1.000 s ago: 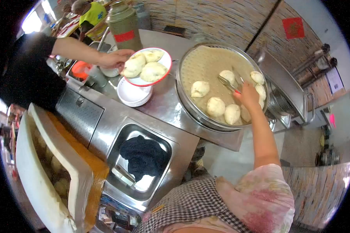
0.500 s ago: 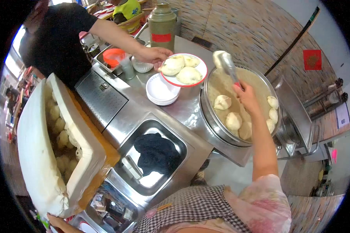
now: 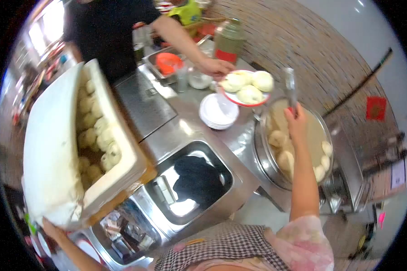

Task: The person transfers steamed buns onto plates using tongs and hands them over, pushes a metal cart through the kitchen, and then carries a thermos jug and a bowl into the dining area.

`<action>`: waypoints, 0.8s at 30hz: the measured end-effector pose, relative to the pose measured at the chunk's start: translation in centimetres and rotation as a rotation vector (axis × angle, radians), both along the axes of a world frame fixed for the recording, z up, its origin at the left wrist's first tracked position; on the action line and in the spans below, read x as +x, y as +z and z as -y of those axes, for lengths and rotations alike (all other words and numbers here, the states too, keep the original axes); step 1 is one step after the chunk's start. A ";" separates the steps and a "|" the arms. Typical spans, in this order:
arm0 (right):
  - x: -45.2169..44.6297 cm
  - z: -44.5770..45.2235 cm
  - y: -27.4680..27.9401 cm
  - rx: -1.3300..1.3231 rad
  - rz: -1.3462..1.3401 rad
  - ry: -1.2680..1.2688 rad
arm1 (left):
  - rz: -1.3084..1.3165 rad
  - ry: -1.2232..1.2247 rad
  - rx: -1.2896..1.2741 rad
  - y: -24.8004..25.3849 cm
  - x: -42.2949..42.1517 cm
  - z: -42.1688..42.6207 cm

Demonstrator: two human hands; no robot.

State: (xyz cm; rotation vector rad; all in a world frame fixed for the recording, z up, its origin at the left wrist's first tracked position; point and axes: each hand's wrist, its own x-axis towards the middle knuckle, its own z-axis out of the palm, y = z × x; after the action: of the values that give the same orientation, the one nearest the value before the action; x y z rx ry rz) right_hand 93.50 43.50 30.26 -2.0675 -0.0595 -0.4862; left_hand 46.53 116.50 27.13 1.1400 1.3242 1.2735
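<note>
Plate [image 3: 233, 97] of buns [image 3: 249, 94] held out left of the steamer [image 3: 314, 130]
The buns could roll off if the co-worker's hand [image 3: 216, 67] tilts. On a nearly straight arm, the right hand [image 3: 297, 124] reaches far, fingers wrapped around raised tongs [image 3: 290, 86]; the left hand [image 3: 54, 230] meets the foam box [image 3: 117, 183] at its near corner, finger state unclear.

4 round, pale buns [image 3: 249, 94] lay on 1 white, red-rimmed plate [image 3: 233, 97]. At least 5 more showed in 1 round steel steamer [image 3: 268, 165] on the right, beneath 1 pair of metal tongs [image 3: 290, 86]. On the left, 1 white foam box [image 3: 116, 179] held at least 10, too crowded for exact counting. 1 olive-green thermos [image 3: 229, 41] stood at the far side.
</note>
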 end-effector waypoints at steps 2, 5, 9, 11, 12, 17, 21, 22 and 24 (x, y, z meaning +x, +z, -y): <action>-1.4 -2.6 1.7 0.037 0.012 0.028 | 0.037 -0.083 -0.026 0.2 -0.2 0.9; -5.0 -10.2 3.6 0.260 -0.201 0.436 | 0.094 -0.094 0.148 -2.5 -2.4 -2.6; -10.5 -22.4 5.9 0.166 -0.321 0.877 | 0.640 -0.110 -0.028 4.1 0.9 0.3; -12.6 -27.9 6.7 0.176 -0.466 1.131 | 0.512 -0.283 0.147 0.7 -3.3 -6.2; -13.7 -30.7 6.9 0.173 -0.515 1.178 | 0.559 -0.296 0.056 -0.9 -4.8 -9.4; -15.6 -42.7 6.0 -0.058 -0.479 1.178 | 0.316 -0.057 0.153 2.2 -4.6 -4.5; -12.4 -46.6 0.8 0.227 -0.336 1.090 | 0.367 -0.292 0.169 5.2 -2.9 4.1; -11.1 -45.9 0.9 0.263 -0.385 1.118 | 0.351 -0.292 0.131 5.6 -2.5 5.9; -9.4 -43.4 1.8 0.296 -0.367 1.131 | 0.358 -0.358 0.102 5.7 -1.6 8.8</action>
State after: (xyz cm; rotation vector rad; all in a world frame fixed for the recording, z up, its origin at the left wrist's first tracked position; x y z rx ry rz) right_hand 84.10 86.91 32.06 -1.4888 -0.8242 0.5452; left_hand 44.89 107.72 32.80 1.0977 0.7611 1.2164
